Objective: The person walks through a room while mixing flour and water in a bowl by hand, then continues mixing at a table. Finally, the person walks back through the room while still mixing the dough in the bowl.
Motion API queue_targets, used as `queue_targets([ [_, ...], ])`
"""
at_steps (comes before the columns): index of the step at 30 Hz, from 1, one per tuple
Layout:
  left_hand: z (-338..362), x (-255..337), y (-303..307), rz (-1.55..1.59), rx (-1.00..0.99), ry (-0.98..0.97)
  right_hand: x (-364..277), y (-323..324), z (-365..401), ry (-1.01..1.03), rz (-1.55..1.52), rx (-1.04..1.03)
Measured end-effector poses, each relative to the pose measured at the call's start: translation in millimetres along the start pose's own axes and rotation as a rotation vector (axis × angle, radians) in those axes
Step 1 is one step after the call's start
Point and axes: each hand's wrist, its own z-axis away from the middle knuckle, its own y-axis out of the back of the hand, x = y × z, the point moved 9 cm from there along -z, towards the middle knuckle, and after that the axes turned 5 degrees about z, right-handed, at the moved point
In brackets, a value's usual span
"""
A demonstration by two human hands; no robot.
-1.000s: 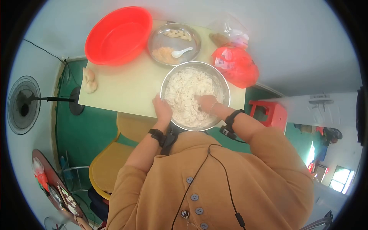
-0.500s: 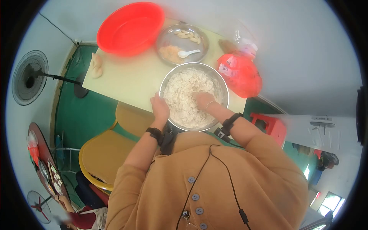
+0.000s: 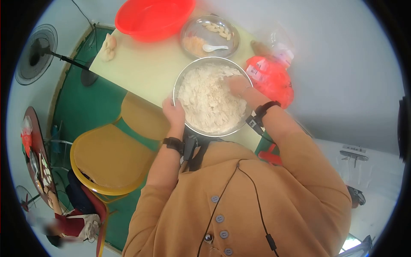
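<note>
Your left hand (image 3: 174, 112) has a closed grip on the bowl (image 3: 214, 61), likely to stop it sliding at the counter's (image 3: 141, 64) edge. The dough (image 3: 209, 103) sits inside. Your right hand (image 3: 236, 87) is in it; I can't tell how open that grip is.

Floury mixture (image 3: 209, 100) hides the fingers of the right hand (image 3: 238, 85); at eleven o'clock the top edge crops the red basin (image 3: 155, 19).
</note>
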Motion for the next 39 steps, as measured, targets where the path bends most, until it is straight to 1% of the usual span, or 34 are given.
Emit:
queue_targets([
  [2,1,-1,1,0.009,0.032,-0.002,9,-11,19,-0.088,-0.110,0.019],
  [3,1,0,3,0.011,0.061,-0.012,6,-15,26,-0.080,-0.095,0.016],
  [5,1,-3,1,0.076,0.075,0.049,15,-35,46,-0.324,-0.258,-0.062],
  [6,1,-6,1,0.134,0.076,0.098,6,-45,52,-0.323,-0.255,-0.061],
  [7,2,-5,2,0.136,0.077,0.097,-2,-64,56,-0.353,-0.319,-0.077],
  [9,2,-10,0,0.075,0.026,0.177,-16,-75,64,-0.384,-0.380,-0.091],
  [11,0,-14,-2,0.115,0.049,0.131,-28,-79,71,-0.472,-0.652,-0.133],
  [12,0,-16,-3,0.151,0.069,0.086,-36,-76,73,-0.473,-0.655,-0.131],
  [13,1,-23,-5,0.150,0.068,0.084,-36,-76,79,-0.580,-0.872,-0.063],
  [14,2,-23,-5,0.167,0.083,0.004,-36,-77,82,-0.684,-1.088,0.009],
  [15,3,-23,-5,0.183,0.100,-0.075,-40,-78,78,-0.681,-1.087,0.010],
  [16,9,-18,-2,0.182,0.106,-0.075,-45,-88,72,-0.693,-1.321,0.022],
  [17,19,-13,1,0.163,0.108,-0.024,-53,-91,67,-0.698,-1.556,0.029],
  [18,29,-7,3,0.140,0.108,0.028,-56,-90,63,-0.692,-1.558,0.024],
  [19,38,-3,3,0.135,0.113,0.027,-63,-78,60,-0.650,-1.649,0.064],
  [20,46,-4,4,0.226,0.147,0.054,-69,-61,56,-0.605,-1.740,0.106],
  [21,54,-6,5,0.317,0.178,0.083,-73,-48,55,-0.601,-1.746,0.102],
  [22,59,3,9,0.312,0.177,0.081,-73,-21,53,-0.515,-1.582,0.152],
  [23,64,6,9,0.246,0.117,0.210,-73,-4,49,-0.432,-1.417,0.199],
  [24,68,4,8,0.179,0.057,0.339,-70,-5,44,-0.432,-1.421,0.198],
  [25,68,0,7,0.177,0.058,0.338,-67,2,33,-0.334,-1.173,0.210],
  [26,66,-6,4,0.231,0.051,0.304,-67,13,24,-0.236,-0.922,0.221],
  [27,62,-12,2,0.286,0.045,0.269,-61,15,18,-0.233,-0.922,0.222],
  [28,55,-23,0,0.286,0.047,0.269,-55,26,16,-0.199,-0.812,0.269],
  [29,39,-22,2,0.186,0.062,0.146,-50,37,13,-0.165,-0.702,0.313],
  [30,25,-20,0,0.086,0.076,0.024,-42,42,8,-0.164,-0.701,0.311],
  [31,13,-15,-1,0.085,0.076,0.030,-40,44,2,-0.112,-0.512,0.243],
  [32,-3,-2,-7,0.088,0.007,0.024,-37,41,-5,-0.060,-0.323,0.173],
  [33,-13,5,-12,0.090,-0.063,0.015,-25,33,-10,-0.059,-0.323,0.170],
  [34,-18,4,-13,0.089,-0.062,0.016,-14,15,-18,-0.031,-0.265,0.147],
  [36,-25,-2,-28,0.204,-0.232,0.088,-5,5,-19,-0.002,-0.206,0.126],
  [37,-24,1,-29,0.203,-0.234,0.089,1,0,-15,-0.064,-0.166,0.099],
  [38,-22,5,-22,0.110,-0.151,0.053,6,-6,-10,-0.128,-0.126,0.070],
  [39,-19,10,-15,0.016,-0.074,0.017,6,-11,-2,-0.134,-0.132,0.063],
])
